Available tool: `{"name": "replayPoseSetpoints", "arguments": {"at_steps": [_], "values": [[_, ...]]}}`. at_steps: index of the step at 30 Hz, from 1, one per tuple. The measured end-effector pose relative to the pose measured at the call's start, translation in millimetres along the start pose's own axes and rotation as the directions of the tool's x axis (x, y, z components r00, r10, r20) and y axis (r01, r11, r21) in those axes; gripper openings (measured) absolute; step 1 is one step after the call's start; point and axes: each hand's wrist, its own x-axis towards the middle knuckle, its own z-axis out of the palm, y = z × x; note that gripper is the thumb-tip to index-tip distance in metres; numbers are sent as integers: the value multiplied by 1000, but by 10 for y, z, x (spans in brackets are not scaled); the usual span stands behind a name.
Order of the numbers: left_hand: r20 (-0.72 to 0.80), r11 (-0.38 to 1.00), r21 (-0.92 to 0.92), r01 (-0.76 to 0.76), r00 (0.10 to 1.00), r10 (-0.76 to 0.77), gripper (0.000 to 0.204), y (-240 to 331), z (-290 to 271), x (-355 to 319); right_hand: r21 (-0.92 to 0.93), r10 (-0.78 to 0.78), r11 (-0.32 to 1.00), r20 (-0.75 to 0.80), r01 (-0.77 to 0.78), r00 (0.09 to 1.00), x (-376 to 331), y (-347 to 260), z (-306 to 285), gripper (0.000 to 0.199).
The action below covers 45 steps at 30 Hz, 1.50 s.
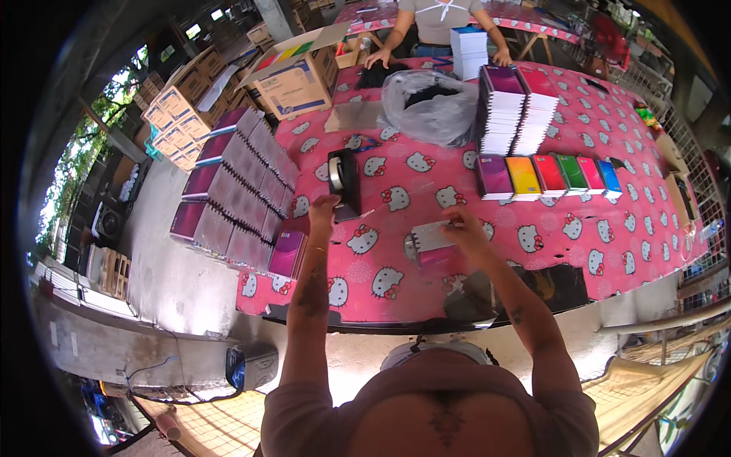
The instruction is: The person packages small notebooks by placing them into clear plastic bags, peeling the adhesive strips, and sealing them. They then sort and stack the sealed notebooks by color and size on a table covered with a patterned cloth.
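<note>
My left hand (325,209) is closed at the near left side of a black tape dispenser (346,186), which carries a roll of tape (335,174). My right hand (467,231) hovers at the right edge of a small white and purple notebook (434,235) lying in front of me. Its fingers are curled together, and whatever is between them is too small to make out. The notebook's surface looks shiny, as if under clear film. Left of my left arm, a purple notebook stack (287,254) stands beside tall rows of spiral notebooks (236,190).
Across the pink patterned table (396,278) stand tall notebook stacks (502,114), a row of colored notebooks (525,178) and a clear plastic bag (430,114). An open carton (293,84) sits at the far left. Another person (442,15) faces me at the far edge.
</note>
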Motion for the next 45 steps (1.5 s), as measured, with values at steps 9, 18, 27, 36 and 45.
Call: {"name": "replayPoseSetpoints", "arguments": {"at_steps": [9, 18, 27, 36, 45], "values": [[109, 150, 970, -189, 898, 427, 10, 38, -184, -283, -27, -29, 999, 16, 30, 999, 73, 177, -26, 37], [979, 353, 138, -925, 181, 92, 19, 1343, 1538, -1127, 47, -46, 998, -29, 47, 999, 61, 140, -46, 43], [916, 916, 383, -122, 180, -359, 35, 111, 1414, -333, 154, -102, 984, 43, 94, 994, 68, 135, 83, 49], [707, -146, 497, -855, 302, 640, 74, 617, 1703, -2110, -314, -274, 935, -340, 166, 900, -414, 879, -20, 23], [519, 282, 665, -692, 699, 492, 75, 1048, 1422, -2132, 95, 290, 930, 407, -355, 866, -668, 388, -61, 36]]}}
